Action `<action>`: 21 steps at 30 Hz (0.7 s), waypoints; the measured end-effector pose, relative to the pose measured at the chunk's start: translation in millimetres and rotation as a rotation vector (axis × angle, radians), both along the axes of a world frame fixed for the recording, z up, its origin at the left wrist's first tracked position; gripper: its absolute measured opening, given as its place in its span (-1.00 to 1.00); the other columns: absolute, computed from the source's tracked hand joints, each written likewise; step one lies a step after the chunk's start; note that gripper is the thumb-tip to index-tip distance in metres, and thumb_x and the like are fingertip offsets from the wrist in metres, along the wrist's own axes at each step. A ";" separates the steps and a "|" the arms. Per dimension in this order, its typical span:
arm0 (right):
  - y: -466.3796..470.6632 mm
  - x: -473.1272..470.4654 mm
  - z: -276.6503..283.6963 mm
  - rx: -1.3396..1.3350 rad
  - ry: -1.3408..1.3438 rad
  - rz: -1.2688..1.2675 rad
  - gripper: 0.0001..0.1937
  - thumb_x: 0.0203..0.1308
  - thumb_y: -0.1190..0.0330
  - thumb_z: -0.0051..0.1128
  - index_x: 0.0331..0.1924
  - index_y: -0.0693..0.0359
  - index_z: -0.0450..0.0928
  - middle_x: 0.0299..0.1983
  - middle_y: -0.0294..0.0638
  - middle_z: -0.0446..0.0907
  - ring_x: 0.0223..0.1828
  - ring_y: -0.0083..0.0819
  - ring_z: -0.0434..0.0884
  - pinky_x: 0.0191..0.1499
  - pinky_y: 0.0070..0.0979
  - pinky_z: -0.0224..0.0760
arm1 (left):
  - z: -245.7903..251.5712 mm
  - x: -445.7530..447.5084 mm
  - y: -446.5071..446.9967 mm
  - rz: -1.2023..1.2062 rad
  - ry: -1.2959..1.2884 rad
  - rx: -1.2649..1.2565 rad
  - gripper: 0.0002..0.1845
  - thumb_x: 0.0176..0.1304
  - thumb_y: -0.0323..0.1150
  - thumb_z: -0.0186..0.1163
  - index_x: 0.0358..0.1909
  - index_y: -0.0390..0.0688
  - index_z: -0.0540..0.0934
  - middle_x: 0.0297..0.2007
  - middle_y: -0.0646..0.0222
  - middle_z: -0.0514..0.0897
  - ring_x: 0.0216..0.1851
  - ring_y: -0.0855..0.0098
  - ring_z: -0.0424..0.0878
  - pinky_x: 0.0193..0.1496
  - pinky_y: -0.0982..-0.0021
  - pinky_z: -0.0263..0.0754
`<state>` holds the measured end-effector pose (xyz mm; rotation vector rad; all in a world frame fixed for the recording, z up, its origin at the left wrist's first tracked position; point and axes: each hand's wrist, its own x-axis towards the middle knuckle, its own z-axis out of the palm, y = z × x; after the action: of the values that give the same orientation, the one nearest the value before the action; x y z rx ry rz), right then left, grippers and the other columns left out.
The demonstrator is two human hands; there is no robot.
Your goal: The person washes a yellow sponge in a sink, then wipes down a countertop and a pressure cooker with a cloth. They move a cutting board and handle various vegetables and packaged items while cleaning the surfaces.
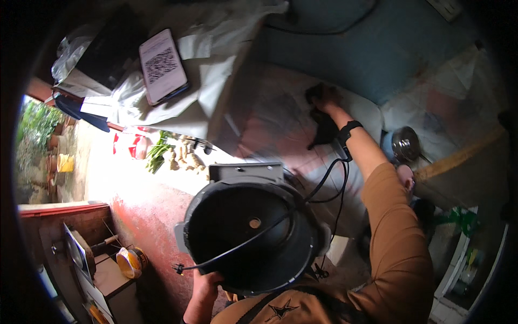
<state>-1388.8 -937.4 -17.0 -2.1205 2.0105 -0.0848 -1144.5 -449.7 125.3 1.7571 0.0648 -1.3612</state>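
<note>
A large cooker body (251,227), dark inside with a grey rim and side handles, tilts in front of my chest. My left hand (207,281) grips its lower left edge. A black power cord (238,247) lies across its opening, the plug hanging over the left rim near that hand. My right arm reaches out over the tiled surface, and my right hand (327,99) is on a dark object (323,129), perhaps a cloth; shadow hides the fingers' exact hold. A black band is on the right wrist.
A phone (164,69) lies on the paper-covered surface at upper left. Ginger roots (186,156) and green stalks (158,152) lie in bright light beyond the cooker. Right of my arm stand a metal-topped container (404,143) and a pink cup (405,176). Cords hang beside the cooker.
</note>
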 end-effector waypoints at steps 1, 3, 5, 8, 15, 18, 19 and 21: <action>-8.2 18.2 0.2 -0.016 -0.064 0.133 -0.51 0.01 0.15 0.04 0.09 0.04 0.34 0.09 0.04 0.32 0.13 -0.04 0.28 0.13 -0.19 0.20 | -2.2 -1.5 0.5 0.047 -0.018 -0.053 -0.58 -0.39 -0.69 -0.02 -0.31 -0.31 0.48 -0.43 0.36 0.54 -0.42 0.34 0.53 -0.44 0.47 0.41; -9.5 52.6 -1.9 0.057 -0.115 0.333 -0.52 -0.01 0.15 0.07 0.06 0.01 0.37 0.07 0.01 0.36 0.08 -0.05 0.35 0.09 -0.18 0.24 | -3.7 -1.4 1.9 0.064 -0.029 -0.072 -0.61 -0.39 -0.68 0.00 -0.34 -0.33 0.50 -0.42 0.35 0.56 -0.40 0.34 0.54 -0.41 0.47 0.42; 13.9 77.3 -9.3 -0.212 -0.112 0.658 -0.61 -0.02 0.23 0.06 -0.03 0.09 0.47 -0.09 -0.06 0.48 -0.04 -0.12 0.44 0.03 -0.25 0.28 | -4.4 -0.2 3.1 0.014 -0.017 -0.052 -0.62 -0.39 -0.67 0.01 -0.34 -0.34 0.50 -0.43 0.33 0.57 -0.42 0.33 0.54 -0.41 0.47 0.42; 43.3 101.8 -4.2 -0.278 -0.205 0.974 -0.60 -0.06 0.34 0.09 -0.03 0.09 0.47 -0.06 -0.05 0.45 -0.03 -0.12 0.43 0.03 -0.28 0.29 | -4.4 2.0 4.4 -0.042 0.031 -0.031 -0.55 -0.40 -0.66 0.02 -0.26 -0.30 0.45 -0.40 0.34 0.54 -0.38 0.35 0.52 -0.34 0.45 0.43; 118.8 112.1 11.3 0.259 -0.278 1.556 -0.53 -0.25 0.63 0.03 -0.10 0.13 0.54 0.04 -0.08 0.38 0.13 -0.15 0.30 0.21 -0.36 0.12 | -6.7 2.9 2.9 -0.022 0.039 -0.107 -0.66 -0.37 -0.65 0.01 -0.38 -0.28 0.46 -0.54 0.43 0.49 -0.56 0.48 0.47 -0.55 0.54 0.34; 100.0 101.9 10.3 0.447 -0.175 1.597 -0.49 -0.26 0.65 -0.08 -0.10 0.07 0.54 0.13 -0.07 0.30 0.19 -0.10 0.25 0.18 -0.35 0.16 | -8.2 2.9 1.7 -0.019 0.027 -0.129 -0.66 -0.36 -0.65 0.00 -0.37 -0.29 0.46 -0.54 0.44 0.49 -0.57 0.49 0.45 -0.56 0.55 0.31; 86.8 80.9 12.5 0.450 -0.242 1.499 -0.46 -0.26 0.66 -0.12 -0.06 0.07 0.53 0.14 -0.08 0.33 0.17 -0.18 0.29 0.21 -0.40 0.13 | -8.6 3.1 1.2 -0.015 0.020 -0.149 -0.66 -0.35 -0.64 -0.01 -0.37 -0.29 0.46 -0.54 0.44 0.48 -0.57 0.49 0.45 -0.56 0.55 0.31; 54.1 50.7 16.1 0.678 -0.479 1.175 -0.52 -0.16 0.66 -0.08 -0.04 0.15 0.51 0.05 -0.13 0.45 0.11 -0.35 0.38 0.19 -0.43 0.17 | -7.5 3.0 1.3 -0.047 0.030 -0.193 -0.66 -0.32 -0.62 -0.03 -0.34 -0.27 0.45 -0.52 0.44 0.48 -0.57 0.49 0.44 -0.58 0.56 0.29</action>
<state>-1338.1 -883.3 -0.9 -2.1314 0.2721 0.2223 -1141.6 -448.5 117.8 1.5858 -0.0900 -1.3800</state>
